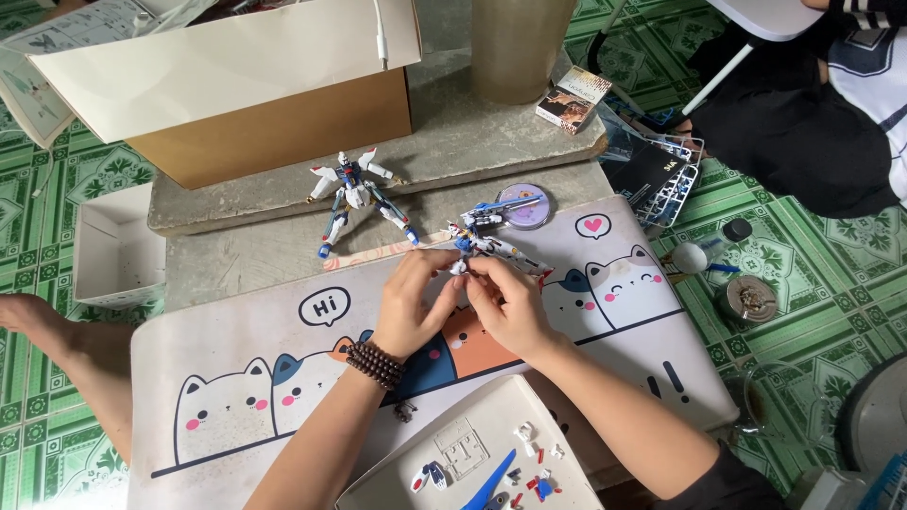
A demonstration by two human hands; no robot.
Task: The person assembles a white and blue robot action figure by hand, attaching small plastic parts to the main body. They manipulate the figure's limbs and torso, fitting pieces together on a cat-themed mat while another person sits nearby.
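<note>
Both my hands meet over a white, blue and red robot model [487, 242] above the cat-printed mat [236, 378]. My left hand [413, 302], with a dark bead bracelet on the wrist, pinches the model's lower part. My right hand [508, 304] grips it from the right side with fingertips together. A second, finished robot model [355, 191] leans against the stone step, apart from my hands. Below my arms sits a white tray [416, 472] with small loose model parts and a blue piece.
An open cardboard box [255, 90] stands at the back. A round purple tin [522, 205], a small card box [573, 97], plastic part frames [666, 179], a small jar [748, 298] and another person's dark clothing [803, 132] lie to the right. My bare leg [76, 349] rests at left.
</note>
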